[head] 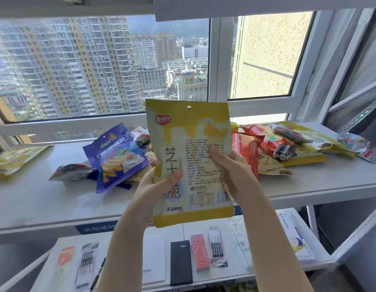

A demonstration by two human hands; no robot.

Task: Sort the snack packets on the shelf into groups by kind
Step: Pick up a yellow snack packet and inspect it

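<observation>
I hold a yellow and white snack packet [189, 144] upright in front of me, above the white shelf [35, 199], its printed back facing me. My left hand [159, 184] grips its left edge, thumb on the front. My right hand [231, 171] grips its right edge, thumb across the text. Behind it on the shelf lie a blue-purple packet [116, 157] leaning on a pile, a small silvery-blue packet [71, 170], red packets [254, 148], and more yellow packets [305, 140] to the right. Another yellow packet [12, 161] lies at the far left.
A window frame [214, 60] stands right behind the shelf. The lower shelf [153, 256] carries pens, a black notebook [180, 262], a red box [200, 251] and leaflets. A metal upright [356, 234] rises at the right.
</observation>
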